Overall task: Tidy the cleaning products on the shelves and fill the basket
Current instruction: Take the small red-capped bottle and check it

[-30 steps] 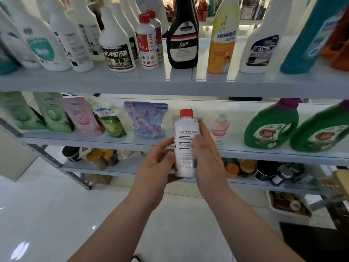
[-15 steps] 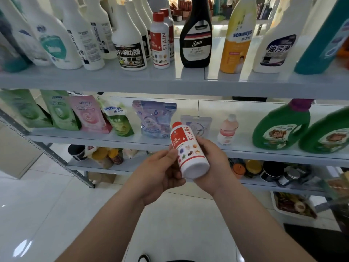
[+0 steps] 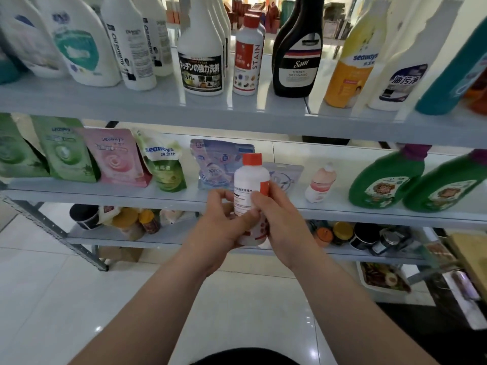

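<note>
Small white bottle (image 3: 250, 185), orange-red cap. It is held in the air just in front of the middle shelf (image 3: 105, 196), at its front edge and about mid-length. It stands upright with the long axis near vertical, cap up, base toward the floor. The face toward the camera carries small black print, too fine to read. An orange band shows on its right side.

Left hand (image 3: 220, 230): fingers curled round the bottle's lower left. Right hand (image 3: 280, 219): wrapped round its right side. Both thumbs lie on the front face, and both hands grip it.

Top shelf (image 3: 131, 108), along the front edge, left to right:
- white bottle with black label (image 3: 201, 67), Japanese script
- "STAIN" bottle (image 3: 247, 64), red cap, the word running vertically
- black bottle (image 3: 297, 56), reading "Sam", "KITCHEN OIL CLEANING"
- yellow "seaways" bottle (image 3: 351, 72)
- white bottle marked 油污净 (image 3: 402, 80)

Middle shelf, left to right:
- pink "seaways" pouch (image 3: 118, 156)
- green "seaways" pouch (image 3: 164, 164)
- blue pouch (image 3: 218, 162), directly behind the held bottle
- pale pouch (image 3: 287, 175), partly hidden by the bottle and right hand
- small pink bottle (image 3: 320, 184)
- two green jugs (image 3: 387, 177) side by side toward the right end, blurred

Room:
- A bare stretch of middle shelf lies between the small pink bottle and the nearer jug.
- A bare strip runs along that shelf's front edge ahead of the pouches.
- On the top shelf, a narrow gap separates the "STAIN" bottle from the black bottle.
</note>
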Demonstrator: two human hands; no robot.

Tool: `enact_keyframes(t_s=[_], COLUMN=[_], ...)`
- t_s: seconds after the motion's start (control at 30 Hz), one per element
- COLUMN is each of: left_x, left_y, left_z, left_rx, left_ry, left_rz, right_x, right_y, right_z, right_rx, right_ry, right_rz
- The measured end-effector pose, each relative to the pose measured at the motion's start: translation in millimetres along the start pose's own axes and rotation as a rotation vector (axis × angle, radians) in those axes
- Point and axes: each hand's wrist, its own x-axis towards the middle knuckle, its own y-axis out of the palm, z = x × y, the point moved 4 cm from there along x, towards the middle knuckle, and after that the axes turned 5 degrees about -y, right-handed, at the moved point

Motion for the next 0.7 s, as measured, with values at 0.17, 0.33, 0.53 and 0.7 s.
enact_keyframes(t_s=[0.17,0.33,0.53,0.7], left_x=[1.9,1.8,-0.5,-4.0], left_y=[-20.2,-50.3,-99.2,-111.2], left_z=[-6.3,-17.5,-33.3,-31.8], left_rx=[0.123,0.366,0.983,1.379], left_ry=[0.101,0.228,0.379,0.594], left_rz=[0.141,0.16,-0.155,-0.252], right_x=[1.3,5.4,7.8,21.1], right_y=[31.0,52.7,65.1,69.0], right_z=[1.9,2.2,20.0,12.4], right_rx=[0.184,-0.085,-0.736,-1.125], right_ry=[-0.068,-0.146,-0.385,-0.385], right_rz=[0.026,0.043,-0.121,-0.111])
